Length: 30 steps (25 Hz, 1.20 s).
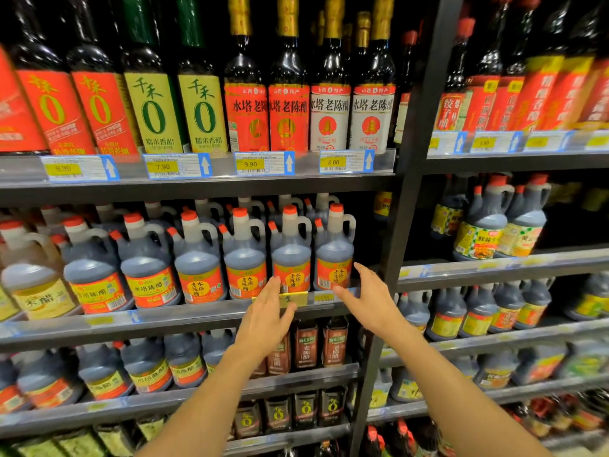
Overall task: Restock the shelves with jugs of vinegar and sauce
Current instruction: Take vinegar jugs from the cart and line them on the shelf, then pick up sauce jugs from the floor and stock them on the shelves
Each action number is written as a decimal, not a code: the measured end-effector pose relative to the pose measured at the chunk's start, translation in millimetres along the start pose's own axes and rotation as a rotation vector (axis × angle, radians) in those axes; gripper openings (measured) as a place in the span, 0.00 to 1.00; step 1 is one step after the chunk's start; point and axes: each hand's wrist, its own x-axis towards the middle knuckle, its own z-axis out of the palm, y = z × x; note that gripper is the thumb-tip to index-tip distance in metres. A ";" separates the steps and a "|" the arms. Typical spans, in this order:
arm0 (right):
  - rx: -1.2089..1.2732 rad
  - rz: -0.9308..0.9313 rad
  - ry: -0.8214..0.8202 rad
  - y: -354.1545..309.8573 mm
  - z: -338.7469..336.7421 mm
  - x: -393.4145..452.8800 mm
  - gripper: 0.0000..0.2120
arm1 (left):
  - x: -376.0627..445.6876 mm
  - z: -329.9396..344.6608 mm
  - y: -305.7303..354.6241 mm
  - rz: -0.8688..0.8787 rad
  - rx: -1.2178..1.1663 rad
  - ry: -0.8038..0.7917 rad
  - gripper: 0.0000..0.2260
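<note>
With both hands, left and right, open and empty, just short of dark red-capped plastic vinegar jugs filling grey metal shelf; restocking seemingly near done.

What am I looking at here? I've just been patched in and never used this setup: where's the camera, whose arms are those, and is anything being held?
There is one picture, taken by a wide-angle camera worn on a person's head, looking forward and down at shop shelves. No machine is involved: the two bare arms belong to that person. The left hand and right hand are both open, fingers straight, reaching toward the front edge of the middle shelf. Neither holds anything. Just behind the hands stands a row of dark vinegar jugs with red caps and orange labels. The shelf above carries tall bottles with yellow price tags below them. More jugs fill the lower shelves and the unit to the right.
</note>
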 end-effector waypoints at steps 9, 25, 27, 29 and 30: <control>-0.421 0.026 -0.125 -21.6 -42.4 -113.4 0.43 | -78.3 -60.5 17.8 0.296 0.469 -0.195 0.40; -0.771 0.176 -0.116 45.4 -120.5 -315.0 0.49 | -208.5 -25.4 66.8 0.404 0.509 -0.269 0.48; -0.785 0.179 -0.129 63.8 -129.9 -315.9 0.49 | -206.2 -8.3 76.7 0.399 0.538 -0.290 0.49; -0.793 0.174 -0.143 85.6 -138.1 -309.7 0.49 | -202.0 11.7 86.9 0.389 0.551 -0.300 0.49; -0.797 0.165 -0.148 97.4 -142.3 -304.1 0.50 | -199.4 22.0 92.2 0.377 0.553 -0.298 0.49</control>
